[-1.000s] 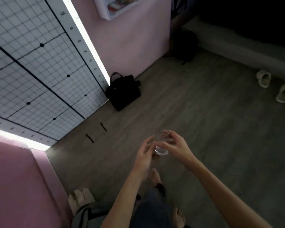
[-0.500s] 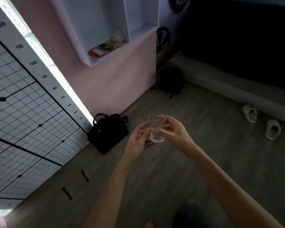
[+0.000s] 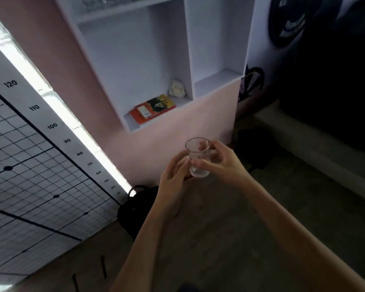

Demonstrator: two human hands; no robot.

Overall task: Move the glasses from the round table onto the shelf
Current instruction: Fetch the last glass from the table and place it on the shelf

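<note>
Both hands [image 3: 223, 163] cradle one glass [image 3: 197, 157] — clear, upright.

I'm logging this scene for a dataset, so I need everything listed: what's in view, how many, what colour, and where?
glass: one, clear, upright, held in front of the pink wall
shelf: one, white, on the wall, with several compartments
book: one, orange and dark, flat in the lower left compartment
small figure: one, whitish, behind the book
bag: one, black, on the floor
grid board: one, white with black lines, left
right hand: one, gripping the glass
left hand: one, fingers at the glass
</note>
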